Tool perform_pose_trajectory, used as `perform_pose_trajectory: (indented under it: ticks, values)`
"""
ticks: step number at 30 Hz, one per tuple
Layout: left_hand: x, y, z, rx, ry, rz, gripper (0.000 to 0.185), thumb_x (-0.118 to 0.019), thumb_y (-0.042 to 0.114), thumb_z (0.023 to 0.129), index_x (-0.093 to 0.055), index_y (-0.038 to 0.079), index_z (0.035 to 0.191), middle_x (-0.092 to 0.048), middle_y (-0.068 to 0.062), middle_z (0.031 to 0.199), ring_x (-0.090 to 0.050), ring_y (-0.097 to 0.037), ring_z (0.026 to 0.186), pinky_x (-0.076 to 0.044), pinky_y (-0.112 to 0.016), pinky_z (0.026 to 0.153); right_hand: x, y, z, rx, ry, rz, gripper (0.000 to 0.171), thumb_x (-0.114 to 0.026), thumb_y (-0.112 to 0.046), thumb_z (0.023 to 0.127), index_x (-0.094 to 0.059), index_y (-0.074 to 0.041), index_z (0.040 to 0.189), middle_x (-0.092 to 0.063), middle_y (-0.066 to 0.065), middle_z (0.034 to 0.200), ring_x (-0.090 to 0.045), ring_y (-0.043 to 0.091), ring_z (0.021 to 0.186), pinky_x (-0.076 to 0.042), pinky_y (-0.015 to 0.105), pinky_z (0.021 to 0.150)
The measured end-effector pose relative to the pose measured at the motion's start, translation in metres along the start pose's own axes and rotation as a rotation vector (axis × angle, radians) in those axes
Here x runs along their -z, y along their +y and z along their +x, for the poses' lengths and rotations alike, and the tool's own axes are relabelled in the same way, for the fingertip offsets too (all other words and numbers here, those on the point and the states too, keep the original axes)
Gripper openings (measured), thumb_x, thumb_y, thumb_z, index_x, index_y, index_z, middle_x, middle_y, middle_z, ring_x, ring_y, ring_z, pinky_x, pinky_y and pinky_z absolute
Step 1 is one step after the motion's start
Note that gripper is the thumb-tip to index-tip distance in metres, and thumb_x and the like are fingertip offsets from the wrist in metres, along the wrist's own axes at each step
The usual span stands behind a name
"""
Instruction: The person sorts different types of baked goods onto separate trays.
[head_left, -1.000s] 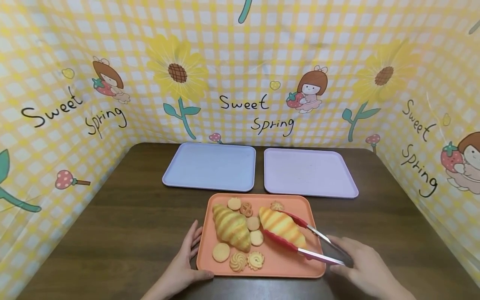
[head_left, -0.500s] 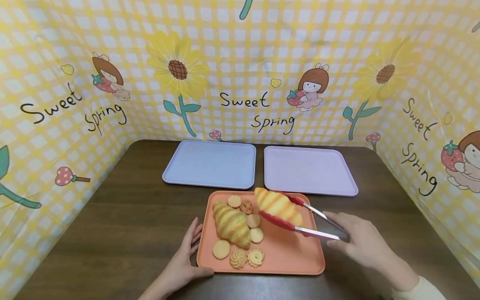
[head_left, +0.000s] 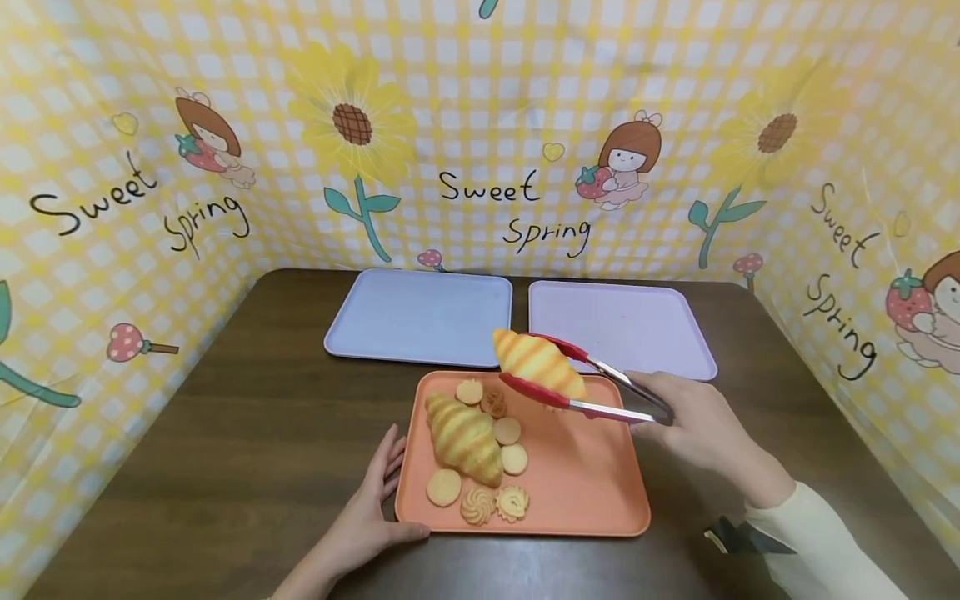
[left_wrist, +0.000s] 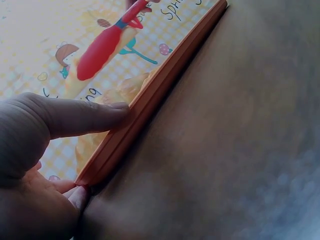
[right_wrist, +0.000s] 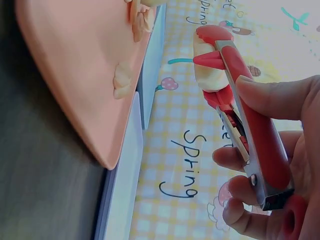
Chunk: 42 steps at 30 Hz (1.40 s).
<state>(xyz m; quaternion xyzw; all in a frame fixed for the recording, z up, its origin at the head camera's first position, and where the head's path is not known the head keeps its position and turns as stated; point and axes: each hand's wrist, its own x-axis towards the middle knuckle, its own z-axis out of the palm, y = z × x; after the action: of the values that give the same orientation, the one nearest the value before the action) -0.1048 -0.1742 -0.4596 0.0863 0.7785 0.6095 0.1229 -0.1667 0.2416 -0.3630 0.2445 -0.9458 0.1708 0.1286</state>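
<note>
My right hand (head_left: pixel 697 421) grips metal tongs (head_left: pixel 611 411) with red tips and red handle grips. Between the tips is a striped yellow croissant (head_left: pixel 538 362), raised over the back of the orange tray (head_left: pixel 585 483). In the right wrist view the thumb presses one tong arm (right_wrist: pixel 257 125), with the fingers at the other side. My left hand (head_left: pixel 367 508) holds the tray's front left corner, thumb on the front rim, fingers along the left side. A second, browner croissant (head_left: pixel 465 437) lies on the tray among several cookies (head_left: pixel 444 487).
Behind the orange tray lie a blue tray (head_left: pixel 420 317) on the left and a lilac tray (head_left: pixel 637 325) on the right. All stand on a dark wooden table (head_left: pixel 262 433). A yellow checked cloth (head_left: pixel 480 108) hangs around the back and sides.
My right hand has lifted the croissant in the tongs off the orange tray and carried it back and slightly left. The left hand keeps its hold on the tray corner.
</note>
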Motion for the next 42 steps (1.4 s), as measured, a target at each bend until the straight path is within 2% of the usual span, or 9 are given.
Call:
perform_pose_trajectory:
  ticks: [5,13,22,32,42]
  values:
    - [0.0,-0.001,0.0,-0.017,-0.007,-0.002,0.129,-0.09,0.007,0.072,0.004,0.011,0.16,-0.011,-0.025,0.161,-0.015,-0.041,0.147,-0.03,-0.013,0.104,-0.004,-0.001,0.014,0.009,-0.012,0.017,0.052,-0.08,-0.018,0.078,-0.067,-0.007,0.127,-0.071,0.009,0.111,-0.066,0.03,0.094,-0.051,0.05,0.079]
    - [0.0,-0.001,0.001,-0.009,0.001,-0.009,0.129,-0.09,0.005,0.071,0.003,0.011,0.16,-0.011,-0.025,0.161,-0.015,-0.041,0.147,-0.029,-0.014,0.105,-0.015,-0.002,0.041,0.031,-0.005,0.018,0.055,-0.081,-0.02,0.077,-0.066,-0.003,0.127,-0.07,0.013,0.111,-0.066,0.032,0.095,-0.051,0.052,0.079]
    - [-0.001,-0.001,0.002,-0.017,-0.005,-0.009,0.129,-0.09,0.005,0.072,0.004,0.01,0.16,-0.011,-0.025,0.161,-0.015,-0.042,0.147,-0.029,-0.012,0.103,-0.032,-0.004,0.07,-0.002,-0.005,0.045,0.058,-0.079,-0.021,0.078,-0.064,-0.002,0.13,-0.067,0.017,0.122,-0.064,0.038,0.11,-0.049,0.055,0.091]
    - [0.002,0.001,0.001,-0.024,-0.009,-0.006,0.128,-0.089,0.006,0.073,0.004,0.009,0.16,-0.01,-0.026,0.161,-0.014,-0.042,0.147,-0.03,-0.011,0.102,-0.047,-0.008,0.104,-0.009,0.008,0.022,0.059,-0.077,-0.023,0.079,-0.063,-0.005,0.134,-0.067,0.014,0.125,-0.063,0.034,0.113,-0.048,0.052,0.092]
    - [0.001,0.0,0.0,-0.034,-0.007,-0.005,0.128,-0.089,0.006,0.072,0.003,0.008,0.16,-0.011,-0.027,0.161,-0.014,-0.043,0.147,-0.029,-0.01,0.102,-0.061,-0.026,0.132,0.001,-0.006,0.027,0.062,-0.077,-0.026,0.081,-0.06,-0.006,0.138,-0.065,0.012,0.128,-0.063,0.031,0.113,-0.049,0.05,0.092]
